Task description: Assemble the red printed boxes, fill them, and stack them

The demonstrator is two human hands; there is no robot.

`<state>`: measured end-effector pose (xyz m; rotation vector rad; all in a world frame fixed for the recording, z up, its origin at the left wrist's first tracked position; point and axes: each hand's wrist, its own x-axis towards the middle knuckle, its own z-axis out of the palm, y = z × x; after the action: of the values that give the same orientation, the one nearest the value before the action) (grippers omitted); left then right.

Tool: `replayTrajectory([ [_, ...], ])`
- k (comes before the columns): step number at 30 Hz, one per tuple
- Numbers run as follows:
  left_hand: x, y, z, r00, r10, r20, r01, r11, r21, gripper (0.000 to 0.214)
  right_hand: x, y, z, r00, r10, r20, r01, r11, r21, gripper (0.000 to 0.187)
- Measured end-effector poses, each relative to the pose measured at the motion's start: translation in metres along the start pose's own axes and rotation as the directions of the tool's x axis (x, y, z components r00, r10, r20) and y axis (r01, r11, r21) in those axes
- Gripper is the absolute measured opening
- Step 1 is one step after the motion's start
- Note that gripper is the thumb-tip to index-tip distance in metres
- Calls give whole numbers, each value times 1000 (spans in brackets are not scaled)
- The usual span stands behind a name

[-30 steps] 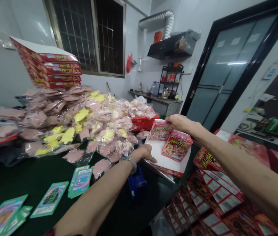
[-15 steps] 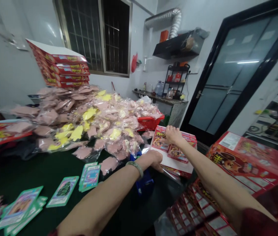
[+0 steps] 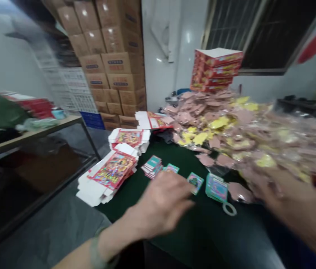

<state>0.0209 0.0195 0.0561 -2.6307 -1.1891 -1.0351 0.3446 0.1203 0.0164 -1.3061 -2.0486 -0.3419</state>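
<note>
The view is smeared by motion. My left hand (image 3: 160, 205) hovers over the dark green table (image 3: 202, 239), fingers stretched out toward the right, holding nothing. Just beyond its fingertips lie green cards (image 3: 194, 182), a small stack of cards (image 3: 152, 166) and a thicker green pack (image 3: 216, 186). My right hand (image 3: 286, 201) is a blur at the right, near the edge of the heap of pink and yellow bagged items (image 3: 230, 130); its fingers cannot be made out. A pale ring (image 3: 229, 209) lies on the table between the hands.
Flat red-and-white cartons (image 3: 110, 173) are stacked at the table's left edge, more (image 3: 130, 137) behind them. Red boxes (image 3: 216, 69) stand piled behind the heap. Brown cardboard boxes (image 3: 113, 63) fill the back wall. A shelf rack (image 3: 34, 129) stands at the left.
The view has swung sharply left, away from the red boxes on the white board. Both hands have left those boxes and now hover over the cards and the heap.
</note>
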Motion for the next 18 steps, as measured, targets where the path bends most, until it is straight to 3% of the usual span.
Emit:
replayTrajectory([
  [1,-28,-29,-12,983,-154,-97,164,981,107,27,10,-46,22,997,-66,-38,71,982,175,25],
  [2,-53,-56,-22,942,-293,-162,324,918,228,26,21,-94,43,994,-105,26,91,940,330,19],
  [4,-93,-100,-37,845,-492,-211,527,695,489,37,45,-182,86,955,-232,184,92,824,558,20],
  [6,-122,-129,-43,731,-654,-195,610,498,617,52,71,-255,125,904,-292,311,69,819,570,27],
  [7,-133,-139,-43,697,-697,-168,616,461,639,54,82,-285,143,895,-293,335,66,832,551,28],
  [9,-149,-150,-38,690,-710,-138,607,466,644,53,97,-330,173,884,-285,370,64,858,509,31],
  [13,-168,-159,-22,746,-633,-207,607,517,604,64,105,-375,202,909,-181,376,4,905,426,37],
  [15,-173,-161,-19,756,-598,-265,623,533,573,76,107,-378,199,926,-121,357,-40,910,413,33],
  [18,-172,-153,-23,761,-541,-359,642,549,535,92,114,-365,178,941,-66,333,-95,890,447,25],
])
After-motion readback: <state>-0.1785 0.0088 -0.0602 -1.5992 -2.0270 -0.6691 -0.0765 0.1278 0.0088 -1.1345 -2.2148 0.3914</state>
